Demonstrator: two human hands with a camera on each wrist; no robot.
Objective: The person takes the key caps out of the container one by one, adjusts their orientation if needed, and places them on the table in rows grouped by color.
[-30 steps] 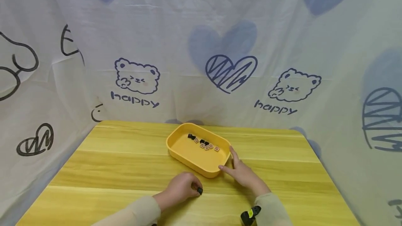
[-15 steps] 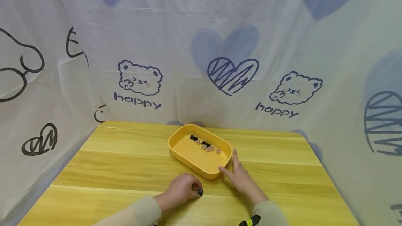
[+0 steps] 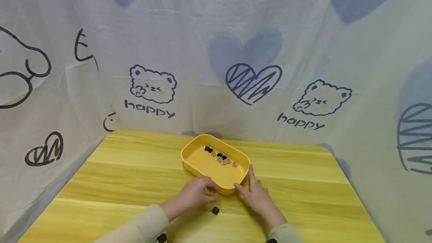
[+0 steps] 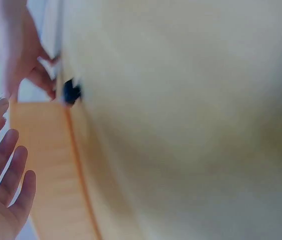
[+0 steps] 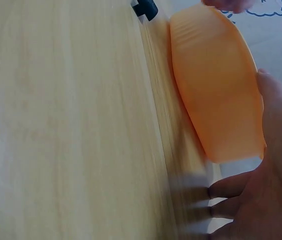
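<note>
A yellow tray [image 3: 204,164] lies on the wooden table [image 3: 128,171] and holds a row of several small black and pinkish tiles [image 3: 221,156]. My left hand [image 3: 206,191] reaches to the tray's near wall with its fingers relaxed and holds nothing; the left wrist view shows its fingers [image 4: 6,170] straight beside the tray [image 4: 46,160]. A small black piece [image 3: 215,210] lies loose on the table just behind that hand, also seen as the black piece [image 4: 72,92]. My right hand [image 3: 249,183] rests with straight fingers against the tray's near right corner [image 5: 215,90].
A printed cloth [image 3: 236,66] with bears and hearts hangs close behind and along both sides of the table. The table's rounded far corners meet it. The black piece [image 5: 144,7] lies between the two forearms, near the front.
My left hand has let go of the black piece, which now lies on the table, and has moved forward to the tray's near wall. My right hand stays at the tray's corner.
</note>
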